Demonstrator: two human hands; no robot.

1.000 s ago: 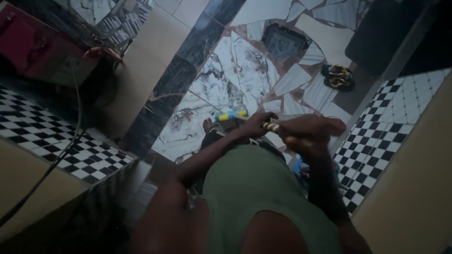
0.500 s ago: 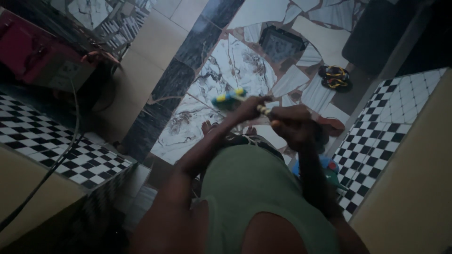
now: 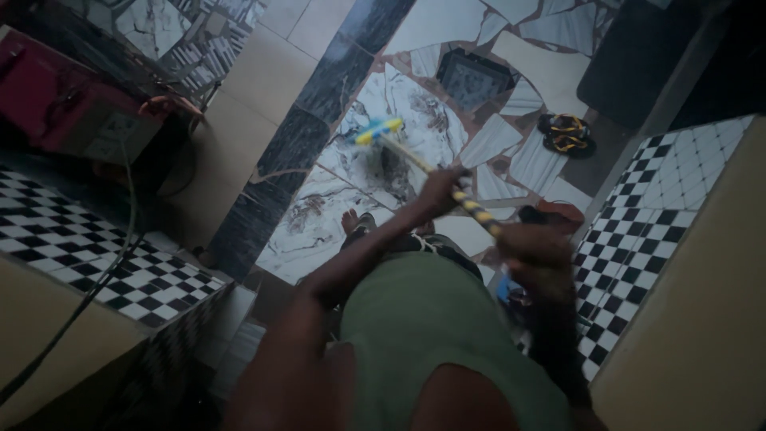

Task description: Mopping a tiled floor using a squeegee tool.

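At far left, a red box-shaped appliance [image 3: 56, 100] sits beyond the black-and-white checkered table [image 3: 96, 255], and a dark cable [image 3: 120, 239] runs down across that surface. Further right, the floor [image 3: 383, 144] shows marbled and broken-tile paving.

Your left hand [image 3: 444, 190] is closed around the middle of a long stick [image 3: 447, 187] with yellow and dark bands. The stick runs diagonally, from a blue-and-yellow head [image 3: 377, 132] held above the floor at upper left, down to your right hand. The head is blurred; its exact form cannot be told.

Your right hand [image 3: 536, 257] is closed around the lower end of the stick, just in front of your green top [image 3: 431, 335].

Beyond the hands, a dark square mat [image 3: 475, 76] lies on the floor. A pair of sandals [image 3: 568, 132] with yellow straps lies further right, near a second checkered surface [image 3: 654, 207].
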